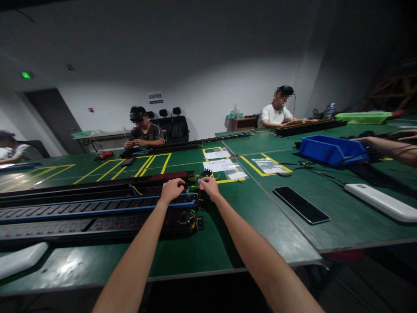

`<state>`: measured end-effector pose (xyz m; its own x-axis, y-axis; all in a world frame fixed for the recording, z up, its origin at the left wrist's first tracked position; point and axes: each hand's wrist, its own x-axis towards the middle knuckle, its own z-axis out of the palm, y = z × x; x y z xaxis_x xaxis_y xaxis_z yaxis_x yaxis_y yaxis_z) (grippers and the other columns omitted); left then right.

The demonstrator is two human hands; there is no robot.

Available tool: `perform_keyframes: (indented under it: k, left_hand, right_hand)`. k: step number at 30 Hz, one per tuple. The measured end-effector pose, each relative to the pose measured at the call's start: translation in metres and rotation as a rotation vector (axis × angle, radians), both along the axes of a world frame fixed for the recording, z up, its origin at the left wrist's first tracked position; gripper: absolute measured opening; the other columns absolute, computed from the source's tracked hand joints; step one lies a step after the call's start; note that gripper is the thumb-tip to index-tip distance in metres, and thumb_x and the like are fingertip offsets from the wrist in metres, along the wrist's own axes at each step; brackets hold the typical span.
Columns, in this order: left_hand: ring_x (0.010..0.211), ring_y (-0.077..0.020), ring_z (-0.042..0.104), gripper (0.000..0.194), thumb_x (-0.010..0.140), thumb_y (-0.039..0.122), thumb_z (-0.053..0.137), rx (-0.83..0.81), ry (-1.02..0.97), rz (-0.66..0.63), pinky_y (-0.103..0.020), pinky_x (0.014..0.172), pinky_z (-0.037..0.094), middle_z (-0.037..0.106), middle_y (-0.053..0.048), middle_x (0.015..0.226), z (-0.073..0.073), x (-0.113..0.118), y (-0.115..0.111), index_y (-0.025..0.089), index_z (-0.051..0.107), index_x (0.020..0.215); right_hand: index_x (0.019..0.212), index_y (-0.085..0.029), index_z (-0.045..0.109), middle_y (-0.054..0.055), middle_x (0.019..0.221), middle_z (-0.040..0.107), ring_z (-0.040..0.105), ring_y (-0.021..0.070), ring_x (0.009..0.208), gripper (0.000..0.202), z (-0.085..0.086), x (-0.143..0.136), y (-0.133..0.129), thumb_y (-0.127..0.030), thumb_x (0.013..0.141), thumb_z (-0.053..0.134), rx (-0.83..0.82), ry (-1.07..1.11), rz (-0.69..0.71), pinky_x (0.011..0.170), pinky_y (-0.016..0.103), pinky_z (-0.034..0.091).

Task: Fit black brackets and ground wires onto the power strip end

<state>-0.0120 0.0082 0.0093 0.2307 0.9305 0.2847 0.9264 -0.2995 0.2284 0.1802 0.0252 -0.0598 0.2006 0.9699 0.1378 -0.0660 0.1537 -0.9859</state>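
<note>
Long black power strips with rows of sockets and small red parts lie side by side on the green table, their ends pointing right. My left hand curls over the end of a blue-edged power strip, fingers bent around it. Just past that end, my right hand is closed in a pinch; what lies between its fingertips is too small to make out. Beside it are a black bracket-like end piece and yellow-green wire ends. Loose wires stick out of the nearest strip's end.
To the right lie a phone, a white power bank-like block with cables, and a blue bin. Papers and plastic bags rest within yellow tape. Another white block is at front left. Co-workers sit around the table.
</note>
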Motion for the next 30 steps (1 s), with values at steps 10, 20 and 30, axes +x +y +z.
perform_keyframes:
  k: [10, 20, 30]
  left_hand:
    - [0.110, -0.0213, 0.067, 0.029, 0.082, 0.027, 0.057, 0.006, -0.007, -0.010, -0.033, 0.099, 0.047, 0.076, 0.003, 0.112, -0.0005, -0.0002, 0.0003, 0.031, 0.074, 0.105]
    - [0.109, -0.0213, 0.067, 0.029, 0.082, 0.028, 0.057, 0.003, 0.005, 0.000, -0.033, 0.098, 0.047, 0.076, 0.003, 0.112, -0.0008, -0.0002, 0.0009, 0.031, 0.074, 0.105]
    - [0.108, -0.0221, 0.067, 0.028, 0.082, 0.027, 0.056, 0.015, -0.001, -0.014, -0.034, 0.097, 0.048, 0.076, 0.003, 0.111, -0.0008, -0.0005, 0.0002, 0.031, 0.074, 0.103]
  right_hand:
    - [0.065, -0.017, 0.065, 0.000, 0.056, 0.063, 0.059, 0.0142, 0.053, 0.017, 0.0013, -0.0007, -0.0011, -0.033, 0.070, 0.066, -0.006, 0.004, -0.011, 0.058, 0.025, 0.049]
    - [0.063, -0.017, 0.065, 0.000, 0.055, 0.063, 0.059, 0.0145, 0.053, 0.017, 0.0036, -0.0013, -0.0020, -0.033, 0.071, 0.067, -0.014, 0.015, -0.012, 0.056, 0.025, 0.048]
    - [0.063, -0.018, 0.065, 0.001, 0.056, 0.063, 0.059, 0.0149, 0.054, 0.016, 0.0055, -0.0008, -0.0045, -0.032, 0.070, 0.067, -0.009, 0.006, -0.011, 0.057, 0.026, 0.048]
